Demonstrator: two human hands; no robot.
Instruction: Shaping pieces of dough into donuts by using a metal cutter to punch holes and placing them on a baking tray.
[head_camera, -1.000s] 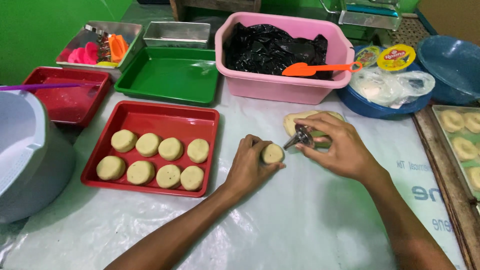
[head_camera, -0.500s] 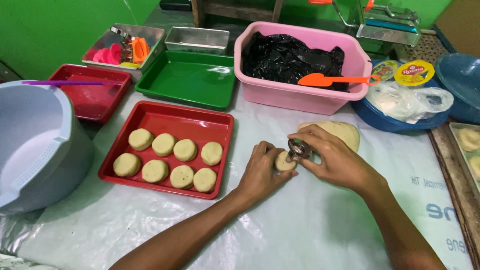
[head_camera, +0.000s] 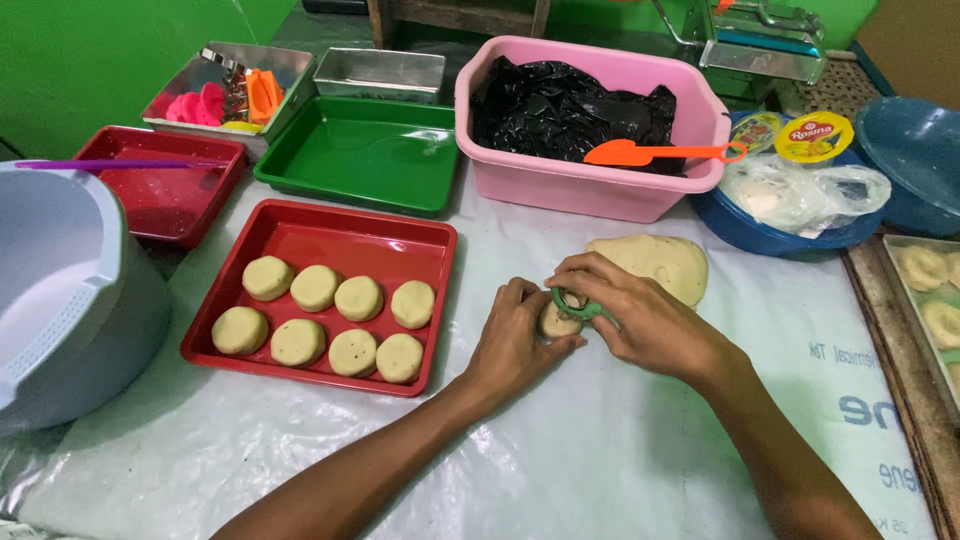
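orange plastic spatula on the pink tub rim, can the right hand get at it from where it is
Probably yes. The orange plastic spatula lies exposed across the pink plastic tub, nothing covering it. But the right hand holds a small green ring cutter it would likely have to release first.

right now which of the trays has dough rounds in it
The red tray nearest the left hand: it holds eight dough rounds in two rows. The green tray and the darker red tray behind hold none.

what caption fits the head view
Both hands, left hand and right hand, press a green ring cutter onto a dough round.
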